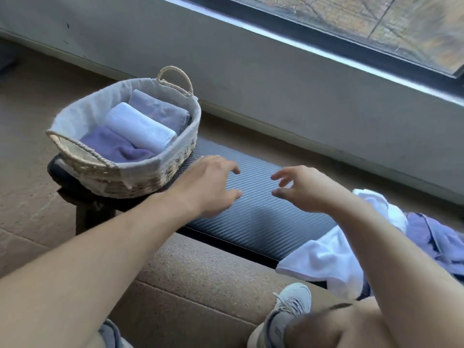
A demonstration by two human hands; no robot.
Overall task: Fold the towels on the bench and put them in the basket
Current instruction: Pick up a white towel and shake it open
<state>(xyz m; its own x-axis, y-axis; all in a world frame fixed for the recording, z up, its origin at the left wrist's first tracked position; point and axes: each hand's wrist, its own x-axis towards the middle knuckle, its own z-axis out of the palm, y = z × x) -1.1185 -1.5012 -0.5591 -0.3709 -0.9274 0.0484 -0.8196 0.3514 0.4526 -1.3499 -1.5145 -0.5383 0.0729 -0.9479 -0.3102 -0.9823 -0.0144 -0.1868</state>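
A woven basket (pixel 140 177) with a grey liner stands on the left end of the dark ribbed bench (pixel 253 217). Inside it lie three folded towels: a purple one (pixel 113 146), a white one (pixel 140 126) and a grey-lilac one (pixel 160 109). My left hand (pixel 208 184) and my right hand (pixel 306 189) hover above the bare middle of the bench, fingers loosely curled, holding nothing. On the bench's right end lies a rumpled white towel (pixel 329 254) with a purple towel (pixel 437 242) beside it.
A grey wall (pixel 276 79) under a window sill runs behind the bench. Brown carpet (pixel 200 277) covers the floor. My grey sneaker (pixel 288 310) and knee are at the bottom, just in front of the bench.
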